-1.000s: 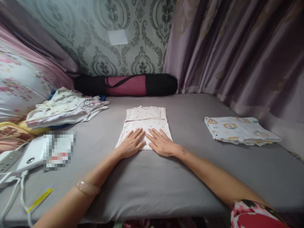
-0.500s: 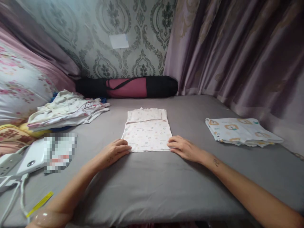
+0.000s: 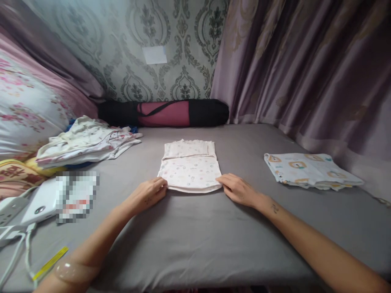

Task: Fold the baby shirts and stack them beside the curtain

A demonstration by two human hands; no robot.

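A white garment (image 3: pixel 191 171) with small prints lies on the grey sheet (image 3: pixel 195 236), its far part folded over. My left hand (image 3: pixel 152 192) pinches its near left corner, and my right hand (image 3: pixel 238 189) pinches the near right corner. Between my hands the near edge is slightly raised and sags in a shallow curve. A clear bangle (image 3: pixel 75 270) is on my left forearm.
At the left are a pile of clothes (image 3: pixel 91 140), a white device (image 3: pixel 45 199), a power strip (image 3: pixel 10 209) with cables and a floral pillow (image 3: pixel 27 110). A folded patterned cloth (image 3: pixel 311 169) lies right. A black and pink roll bag (image 3: pixel 165 113) is against the wall.
My fingers, which lay on the near corners, have closed on them. The near edge has lifted off the sheet a little and now curves.
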